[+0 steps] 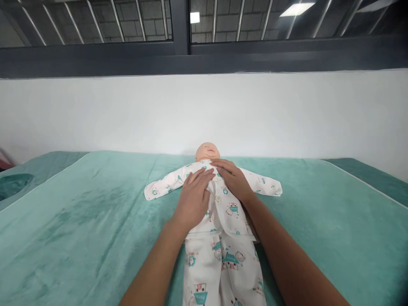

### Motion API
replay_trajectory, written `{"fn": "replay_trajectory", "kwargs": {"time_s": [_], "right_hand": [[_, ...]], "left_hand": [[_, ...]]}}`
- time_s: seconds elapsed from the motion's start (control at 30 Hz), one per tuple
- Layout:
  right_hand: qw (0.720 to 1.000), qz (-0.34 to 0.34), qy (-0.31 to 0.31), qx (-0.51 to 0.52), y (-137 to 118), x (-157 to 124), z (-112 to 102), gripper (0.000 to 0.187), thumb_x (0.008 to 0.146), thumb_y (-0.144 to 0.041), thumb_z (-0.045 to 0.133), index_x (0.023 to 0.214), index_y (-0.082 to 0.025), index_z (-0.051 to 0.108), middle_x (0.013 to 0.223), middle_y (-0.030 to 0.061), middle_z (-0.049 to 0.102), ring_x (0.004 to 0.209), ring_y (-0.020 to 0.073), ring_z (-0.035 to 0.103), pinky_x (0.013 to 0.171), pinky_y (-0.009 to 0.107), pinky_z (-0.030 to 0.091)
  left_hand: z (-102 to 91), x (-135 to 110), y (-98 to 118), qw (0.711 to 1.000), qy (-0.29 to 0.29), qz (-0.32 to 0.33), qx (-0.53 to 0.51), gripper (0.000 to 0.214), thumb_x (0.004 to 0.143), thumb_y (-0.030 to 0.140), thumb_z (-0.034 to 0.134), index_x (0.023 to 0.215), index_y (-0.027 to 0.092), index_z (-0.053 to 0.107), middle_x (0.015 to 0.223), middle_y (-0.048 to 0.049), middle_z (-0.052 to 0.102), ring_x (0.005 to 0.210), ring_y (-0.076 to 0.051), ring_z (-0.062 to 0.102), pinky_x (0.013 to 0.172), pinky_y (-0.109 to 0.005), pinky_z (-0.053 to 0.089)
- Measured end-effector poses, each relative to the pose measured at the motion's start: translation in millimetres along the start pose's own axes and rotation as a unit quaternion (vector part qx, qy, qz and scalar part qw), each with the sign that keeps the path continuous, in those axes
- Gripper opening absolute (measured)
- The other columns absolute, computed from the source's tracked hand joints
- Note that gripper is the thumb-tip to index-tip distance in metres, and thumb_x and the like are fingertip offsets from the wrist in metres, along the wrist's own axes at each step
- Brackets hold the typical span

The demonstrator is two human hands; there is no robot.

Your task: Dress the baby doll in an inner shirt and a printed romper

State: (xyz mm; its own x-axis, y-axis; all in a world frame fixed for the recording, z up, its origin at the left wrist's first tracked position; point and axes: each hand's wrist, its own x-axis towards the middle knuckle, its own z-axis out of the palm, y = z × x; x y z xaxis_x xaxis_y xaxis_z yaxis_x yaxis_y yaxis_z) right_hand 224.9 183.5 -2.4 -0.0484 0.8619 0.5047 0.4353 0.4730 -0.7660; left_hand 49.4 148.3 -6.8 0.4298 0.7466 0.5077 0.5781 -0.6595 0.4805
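Note:
A baby doll (208, 151) lies on its back, its head toward the wall. It wears a white printed pajama top (234, 212) with both sleeves stretched out sideways, and matching pajama pants (226, 272). My left hand (194, 197) rests on the left side of the doll's chest, fingers stretched toward the collar. Near the neck, my right hand (232, 178) lies across the upper chest with its fingers extended. A button (218, 198) shows on the top's front, between my hands. The fabric under my palms is hidden.
A green plush cover (95, 225) spreads beneath the doll, reaching back to a white wall (204, 110). Above the wall runs a dark window frame (204, 61) with bars behind the glass. At the far left edge lies a darker green round shape (14, 185).

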Motion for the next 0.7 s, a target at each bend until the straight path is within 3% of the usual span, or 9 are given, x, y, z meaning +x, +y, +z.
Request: {"fn": "replay_trajectory", "kwargs": {"time_s": [0.17, 0.43, 0.7], "right_hand": [[0.997, 0.06, 0.042, 0.008, 2.2, 0.2, 2.4, 0.027, 0.086, -0.029, 0.05, 0.106, -0.026, 0.068, 0.119, 0.0018, 0.066, 0.115, 0.0211, 0.056, 0.104, 0.04, 0.04], [0.999, 0.028, 0.025, -0.002, 5.7, 3.2, 3.0, 0.027, 0.088, -0.03, 0.049, 0.105, -0.026, 0.07, 0.12, 0.0026, 0.066, 0.119, 0.0207, 0.053, 0.107, 0.038, 0.037], [0.994, 0.084, 0.049, 0.048, 4.4, 1.6, 3.9, 0.022, 0.084, -0.03, 0.053, 0.101, -0.025, 0.067, 0.115, 0.0017, 0.067, 0.112, 0.0209, 0.058, 0.102, 0.039, 0.042]], "left_hand": [[0.1, 0.3, -0.3, 1.0, 0.009, -0.001, -0.008, 0.054, 0.083, 0.004, 0.033, 0.13, 0.025, 0.05, 0.145, 0.0, 0.049, 0.14, -0.018, 0.033, 0.119, -0.048, 0.022], [2.1, 0.2, -1.1, 1.0, 0.018, -0.002, -0.019, 0.053, 0.084, 0.005, 0.034, 0.13, 0.025, 0.051, 0.143, -0.0007, 0.05, 0.139, -0.018, 0.034, 0.118, -0.047, 0.024], [0.7, 1.3, -0.4, 1.0, 0.011, -0.006, -0.028, 0.053, 0.083, 0.004, 0.032, 0.128, 0.024, 0.053, 0.143, 0.0003, 0.05, 0.139, -0.017, 0.035, 0.119, -0.047, 0.023]]}}
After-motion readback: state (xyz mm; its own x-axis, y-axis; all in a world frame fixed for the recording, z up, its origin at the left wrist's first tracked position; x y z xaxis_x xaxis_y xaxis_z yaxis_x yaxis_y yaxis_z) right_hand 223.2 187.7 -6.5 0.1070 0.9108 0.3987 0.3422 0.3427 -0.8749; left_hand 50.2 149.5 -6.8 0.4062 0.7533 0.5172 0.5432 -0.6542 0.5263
